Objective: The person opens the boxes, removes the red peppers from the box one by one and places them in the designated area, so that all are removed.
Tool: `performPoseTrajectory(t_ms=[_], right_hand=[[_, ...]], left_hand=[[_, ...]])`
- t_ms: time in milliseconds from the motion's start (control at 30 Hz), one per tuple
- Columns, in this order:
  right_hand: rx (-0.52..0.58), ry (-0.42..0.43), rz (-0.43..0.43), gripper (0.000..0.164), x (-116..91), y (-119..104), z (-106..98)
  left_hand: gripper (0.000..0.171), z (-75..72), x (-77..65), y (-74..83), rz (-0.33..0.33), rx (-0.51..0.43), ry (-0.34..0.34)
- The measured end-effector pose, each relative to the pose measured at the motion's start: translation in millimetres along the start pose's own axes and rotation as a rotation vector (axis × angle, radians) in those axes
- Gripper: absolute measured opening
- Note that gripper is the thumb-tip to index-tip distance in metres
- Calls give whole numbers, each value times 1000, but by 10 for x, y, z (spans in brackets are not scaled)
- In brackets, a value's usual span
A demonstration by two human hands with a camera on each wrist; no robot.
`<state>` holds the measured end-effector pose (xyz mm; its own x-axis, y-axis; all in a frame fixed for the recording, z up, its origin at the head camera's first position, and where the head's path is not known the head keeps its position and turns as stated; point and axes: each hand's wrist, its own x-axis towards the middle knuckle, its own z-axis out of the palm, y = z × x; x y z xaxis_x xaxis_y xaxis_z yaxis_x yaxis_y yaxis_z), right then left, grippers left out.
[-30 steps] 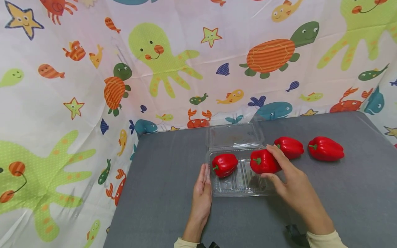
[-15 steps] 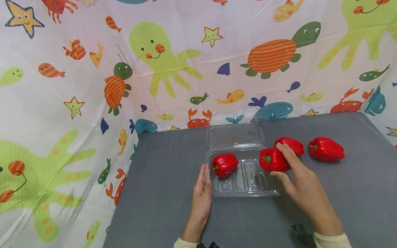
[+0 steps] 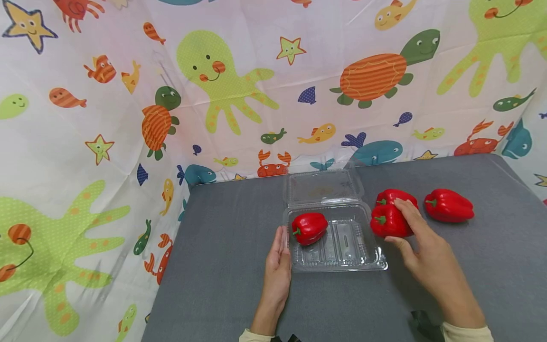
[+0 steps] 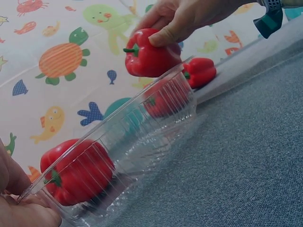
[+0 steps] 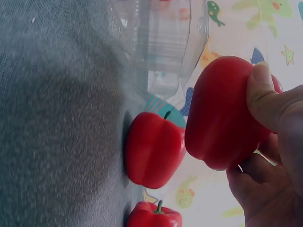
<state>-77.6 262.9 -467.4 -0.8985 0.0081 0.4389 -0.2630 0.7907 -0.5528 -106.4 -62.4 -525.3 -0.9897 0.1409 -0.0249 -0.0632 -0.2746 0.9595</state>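
My right hand (image 3: 431, 256) grips a red bell pepper (image 3: 390, 221) between thumb and fingers, raised just right of a clear plastic clamshell container (image 3: 342, 263). In the left wrist view this pepper (image 4: 150, 53) hangs above the container's far end, its green stem pointing away from the hand. Inside the container's left part lies another red bell pepper (image 3: 310, 228). Along the container's left side rests my left hand (image 3: 278, 275), fingers extended against the wall. The right wrist view shows the held pepper (image 5: 222, 113) close up, clear of the table.
Two more red bell peppers lie on the grey table (image 3: 222, 247): one pepper (image 3: 403, 195) partly behind the held one, the other pepper (image 3: 448, 205) farther right. The container's lid (image 3: 322, 186) lies folded back. A sea-animal printed curtain (image 3: 256, 85) rises behind the table.
My right hand has moved right with the held bell pepper, from above the container's right part to beyond its right edge. The left hand and the container have stayed in place.
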Motion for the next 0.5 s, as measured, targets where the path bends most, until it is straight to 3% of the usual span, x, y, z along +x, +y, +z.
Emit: performPoseTrajectory(t_ms=[500], right_hand=[[-34, -43, 71, 113, -52, 129, -36]], left_hand=[[63, 10, -2, 23, -14, 3, 9]])
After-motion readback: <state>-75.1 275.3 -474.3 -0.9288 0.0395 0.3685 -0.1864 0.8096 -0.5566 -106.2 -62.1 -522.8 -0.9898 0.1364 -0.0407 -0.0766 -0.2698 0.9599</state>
